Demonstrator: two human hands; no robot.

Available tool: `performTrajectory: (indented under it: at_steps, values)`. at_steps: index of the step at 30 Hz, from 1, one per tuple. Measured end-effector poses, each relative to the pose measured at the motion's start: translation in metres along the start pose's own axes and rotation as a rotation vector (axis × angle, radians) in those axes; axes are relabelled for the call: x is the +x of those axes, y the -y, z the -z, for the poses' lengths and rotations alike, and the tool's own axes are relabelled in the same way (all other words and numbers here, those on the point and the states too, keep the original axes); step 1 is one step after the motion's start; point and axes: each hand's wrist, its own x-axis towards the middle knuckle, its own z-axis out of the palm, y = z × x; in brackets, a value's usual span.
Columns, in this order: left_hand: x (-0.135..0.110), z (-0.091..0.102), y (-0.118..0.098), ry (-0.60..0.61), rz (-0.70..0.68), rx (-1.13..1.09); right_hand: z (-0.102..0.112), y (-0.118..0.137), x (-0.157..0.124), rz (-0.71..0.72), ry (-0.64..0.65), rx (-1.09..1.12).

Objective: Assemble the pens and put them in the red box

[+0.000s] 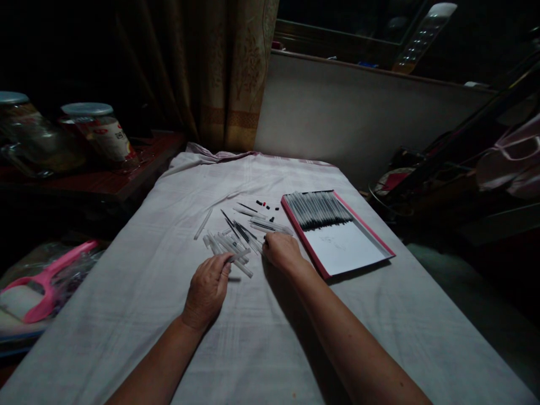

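A scatter of clear pen barrels (pixel 223 244) and thin black refills (pixel 241 230) lies on a white cloth (pixel 253 337). My left hand (pixel 207 289) pinches one clear barrel (pixel 238 256) at the near edge of the scatter. My right hand (pixel 282 250) rests knuckles-up just right of the pile, fingers curled onto a pen part I cannot make out. Small black and red caps (pixel 265 205) lie behind the pile. A red-rimmed shallow box (pixel 358 256) to the right holds a row of assembled pens (pixel 318 209).
Two lidded glass jars (pixel 99 132) stand on a dark side table at the left. A pink-handled tool (pixel 46 278) lies in a plastic bag lower left. A curtain (pixel 228 73) hangs behind. Dark clutter sits to the right of the table.
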Motion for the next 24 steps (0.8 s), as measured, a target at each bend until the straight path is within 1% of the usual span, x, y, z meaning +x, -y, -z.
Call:
performTrajectory:
  at_steps: [3,5,7,9,11,13,14,16,20,24]
  values:
    - [0.001,0.0,0.001,-0.02,0.043,-0.009,0.006,-0.003,-0.004,-0.015,-0.011,0.008]
    - [0.002,0.001,0.002,-0.041,0.069,-0.028,0.008,-0.011,-0.01,0.003,-0.068,0.108]
    - [0.002,0.001,0.002,-0.052,0.085,-0.055,0.005,-0.024,-0.018,0.043,-0.182,0.353]
    - [0.002,0.002,0.003,-0.052,0.091,-0.083,-0.001,-0.036,-0.026,0.05,-0.308,0.7]
    - [0.002,0.002,0.004,-0.053,0.096,-0.102,-0.005,-0.046,-0.035,0.007,-0.392,1.026]
    - [0.003,0.002,0.006,-0.062,0.103,-0.105,-0.005,-0.051,-0.043,-0.044,-0.441,1.239]
    - [0.003,0.002,0.006,-0.069,0.103,-0.1,-0.004,-0.052,-0.046,-0.057,-0.454,1.294]
    - [0.003,0.001,0.007,-0.081,0.091,-0.085,0.001,-0.052,-0.052,-0.054,-0.47,1.336]
    - [0.003,0.001,0.009,-0.111,0.059,-0.056,0.01,-0.049,-0.06,-0.027,-0.463,1.343]
    - [0.002,0.0,0.011,-0.116,0.053,-0.039,0.011,-0.047,-0.061,-0.018,-0.459,1.364]
